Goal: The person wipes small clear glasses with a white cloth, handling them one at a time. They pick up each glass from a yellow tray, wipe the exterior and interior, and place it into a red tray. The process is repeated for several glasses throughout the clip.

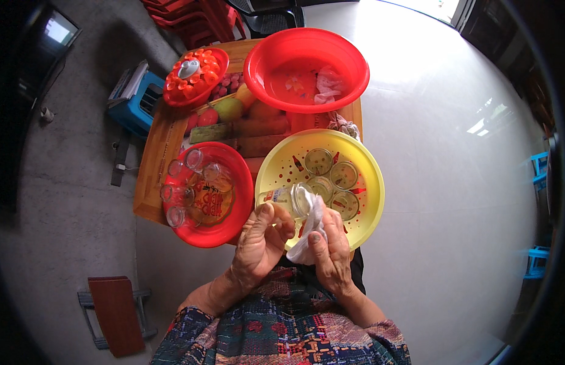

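My left hand grips a clear glass jar that lies tilted on its side, its mouth towards the right. Some print shows on its wall. A white cloth is pinched in my right hand and touches the jar's rim. Both hands are over the near edge of a yellow basin with red bottle prints. Several glass jars stand inside that basin. To the left, a red plastic basin holds several small glass jars along its left side.
A large red basin with a crumpled pale cloth sits at the table's far side. Orange caps fill a red dish at far left. A patterned rag lies between basins. A blue stool stands beside the wooden table.
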